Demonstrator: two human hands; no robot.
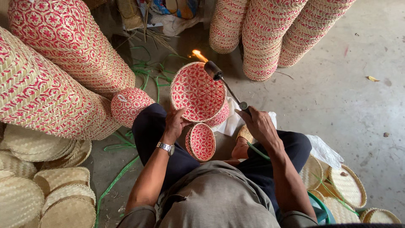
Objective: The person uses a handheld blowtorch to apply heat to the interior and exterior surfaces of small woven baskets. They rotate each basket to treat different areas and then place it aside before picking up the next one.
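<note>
Over the lap, centre of view: I see a round woven basket (197,91), red-and-natural star pattern, tilted up with its open side facing the camera. Left hand (175,122) is closed on its lower-left rim, watch on that wrist. Right hand (258,124) is wrapped tight around the handle of a gas torch (225,86); a thin metal stem runs up-left to a dark nozzle just beside the basket's upper-right rim. Flame (198,55) is lit, orange, right at the top edge of the basket. A green hose (257,151) trails from under the right hand across the thigh.

A second basket sits behind the held one, touching it, only its rim showing at lower right. A smaller basket (201,142), same pattern, rests between the knees, below the held one. A round lid-like piece (130,105) lies left of the left knee, against the big stacks (55,84) of nested baskets on the left. More stacks (270,33) lean in at top right. Plain unpainted woven trays (46,190) are piled bottom left, a few more (346,185) at bottom right. Green strips (145,69) are scattered on the concrete floor (358,105). The person sits on the floor, dark trousers.
</note>
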